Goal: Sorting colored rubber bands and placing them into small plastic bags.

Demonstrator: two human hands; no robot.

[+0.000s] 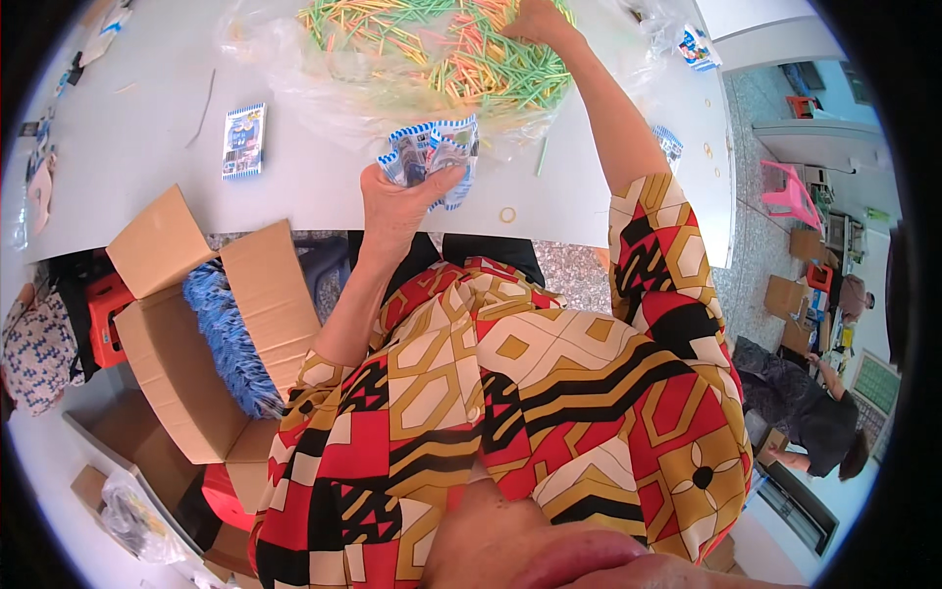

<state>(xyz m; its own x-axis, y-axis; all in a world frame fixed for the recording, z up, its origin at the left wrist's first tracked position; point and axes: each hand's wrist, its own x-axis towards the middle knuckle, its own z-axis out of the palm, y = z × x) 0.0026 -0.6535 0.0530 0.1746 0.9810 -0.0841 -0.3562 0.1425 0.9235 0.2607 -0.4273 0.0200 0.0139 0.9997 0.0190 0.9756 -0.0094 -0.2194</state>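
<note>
My left hand (400, 201) is closed round crumpled blue-and-white printed plastic packets (432, 157), held above the table's near edge, thumb across the front. At the top edge of the view, my right hand (538, 22) reaches into a loose heap of thin green, yellow and orange sticks (491, 69). Its fingers look bunched together among the sticks; what they grip, if anything, is hidden. The heap lies on a spread-out clear plastic sheet or bag (324, 93). One green stick (543, 155) lies apart from the heap, between my hands.
On the pale table (324, 196) are a flat blue-and-white packet (244, 141), more packets (699, 47) at right and a rubber band (507, 214). An open cardboard box (182, 363) with a fluffy blue thing (231, 339) stands lower left. Other people (805, 393) are at the sides.
</note>
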